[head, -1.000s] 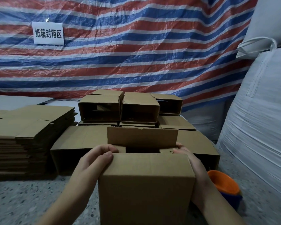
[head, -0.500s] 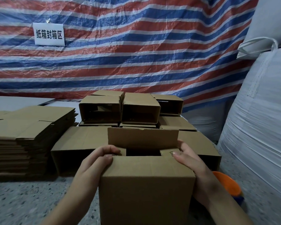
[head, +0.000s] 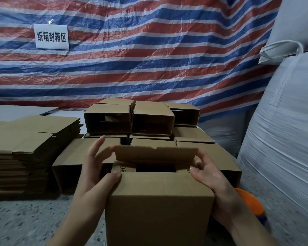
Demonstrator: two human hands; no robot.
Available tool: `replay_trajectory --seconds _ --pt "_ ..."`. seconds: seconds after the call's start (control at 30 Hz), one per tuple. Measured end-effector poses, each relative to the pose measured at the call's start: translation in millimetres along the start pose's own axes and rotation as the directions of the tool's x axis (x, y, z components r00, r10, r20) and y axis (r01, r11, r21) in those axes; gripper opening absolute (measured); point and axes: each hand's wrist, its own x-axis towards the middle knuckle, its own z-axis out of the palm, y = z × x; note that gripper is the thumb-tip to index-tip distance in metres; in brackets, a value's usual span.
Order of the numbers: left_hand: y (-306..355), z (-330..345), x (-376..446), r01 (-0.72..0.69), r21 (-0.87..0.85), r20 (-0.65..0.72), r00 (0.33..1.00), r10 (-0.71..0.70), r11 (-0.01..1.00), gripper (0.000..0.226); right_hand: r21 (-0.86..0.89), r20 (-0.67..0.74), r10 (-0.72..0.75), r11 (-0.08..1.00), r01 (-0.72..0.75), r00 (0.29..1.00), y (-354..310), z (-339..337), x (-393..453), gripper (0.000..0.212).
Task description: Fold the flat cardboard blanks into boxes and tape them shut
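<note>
- A cardboard box [head: 158, 206] stands upright at the near edge of the speckled surface [head: 25, 219], its top partly folded.
- The left hand [head: 94, 173] holds the box's left upper corner, thumb pressed on the near top edge, fingers [head: 96, 150] nearly straight and reaching to the raised far flap [head: 155, 154].
- The right hand [head: 210, 176] rests against the box's right upper corner, its fingers loosely bent at the far flap's right end.
- Left of the box lies a stack of flat blanks [head: 25, 150].
- Behind the box, folded boxes [head: 140, 119] are piled, open ends facing it.
- An orange roll [head: 247, 203] sits just right of the box.
</note>
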Motion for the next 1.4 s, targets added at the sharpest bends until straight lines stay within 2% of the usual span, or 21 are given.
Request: replay_trajectory --seconds 0.2,0.3,0.37,0.4,0.47,0.57,0.6,0.63,0.7,0.77,0.8,0.9,0.97,1.0,1.03,1.07,1.1,1.13,1.17,1.27,1.4 --pt "1 -3 -3 -0.033 0.159 0.006 0.999 0.033 0.987 0.027 -0.065 -0.133 -0.019 0.998 0.010 0.991 8 2 -2 0.009" --pt "5 -2 -3 -0.018 0.174 0.004 1.000 0.017 0.985 0.024 -0.082 -0.143 -0.010 0.997 -0.001 0.990 7 4 -2 0.007" --pt "10 -4 -1 0.006 0.242 0.031 0.999 -0.013 0.970 0.034 -0.101 -0.147 -0.009 0.995 -0.006 0.989 5 6 -3 0.007" --pt "14 -6 1 0.014 0.302 0.058 0.998 -0.033 0.953 0.038 -0.109 -0.150 -0.010 0.994 -0.006 0.989 4 6 -2 0.007" --pt "27 -8 7 -0.007 0.472 0.124 0.991 -0.058 0.882 0.031 -0.116 -0.161 -0.011 0.993 -0.008 0.987 4 6 -2 0.006" --pt "51 3 8 -0.192 0.665 0.197 0.977 0.078 0.722 0.011 -0.087 -0.172 0.003 0.996 -0.018 0.985 4 7 -2 0.004" --pt "60 11 7 -0.264 0.705 0.267 0.959 0.100 0.658 0.016 -0.075 -0.177 0.003 0.997 -0.016 0.984 4 9 -2 0.004" --pt "66 20 6 -0.334 0.727 0.366 0.928 0.073 0.599 0.031 -0.067 -0.184 0.001 0.998 -0.014 0.983 4 10 -2 0.008" --pt "70 36 6 -0.428 0.755 0.536 0.840 -0.091 0.496 0.069 -0.037 -0.192 0.001 0.999 -0.009 0.981 3 11 -3 0.007" --pt "63 47 7 -0.525 0.773 0.623 0.737 -0.264 0.357 0.082 -0.018 -0.172 0.004 1.000 -0.007 0.985 1 12 -4 0.007" --pt "58 50 9 -0.561 0.771 0.636 0.710 -0.304 0.302 0.086 -0.027 -0.166 0.004 1.000 -0.009 0.986 1 12 -4 0.008" --pt "47 49 14 -0.603 0.765 0.643 0.694 -0.324 0.226 0.096 -0.091 -0.171 0.052 0.993 -0.069 0.984 1 7 -2 0.014" --pt "44 48 15 -0.605 0.760 0.649 0.692 -0.317 0.236 0.098 -0.279 -0.194 0.042 0.955 -0.096 0.980 -1 -4 -2 0.017" --pt "44 48 15 -0.607 0.757 0.653 0.692 -0.309 0.240 0.098 -0.436 -0.242 -0.011 0.894 -0.099 0.970 -2 -14 -3 0.019" --pt "44 47 15 -0.610 0.755 0.656 0.694 -0.298 0.243 0.097 -0.625 -0.305 -0.091 0.770 -0.127 0.948 -3 -28 -4 0.023" --pt "43 47 14 -0.609 0.753 0.657 0.698 -0.284 0.247 0.096 -0.802 -0.345 -0.174 0.565 -0.194 0.922 -4 -42 -8 0.027" --pt "43 46 13 -0.604 0.754 0.657 0.703 -0.272 0.260 0.095 -0.902 -0.363 -0.215 0.327 -0.284 0.907 -4 -56 -12 0.033" --pt "44 46 12 -0.594 0.755 0.655 0.708 -0.266 0.279 0.093 -0.918 -0.394 -0.207 0.132 -0.373 0.896 -3 -68 -17 0.039" --pt "44 46 11 -0.581 0.756 0.652 0.710 -0.265 0.302 0.091 -0.896 -0.439 -0.176 0.010 -0.444 0.881 -1 -77 -23 0.044" --pt "47 46 12 -0.552 0.754 0.651 0.697 -0.301 0.355 0.086 -0.841 -0.514 -0.047 -0.168 -0.514 0.857 10 -86 -35 0.055" --pt "50 45 14 -0.532 0.751 0.655 0.677 -0.335 0.392 0.072 -0.861 -0.488 0.041 -0.186 -0.473 0.872 18 -83 -41 0.060"
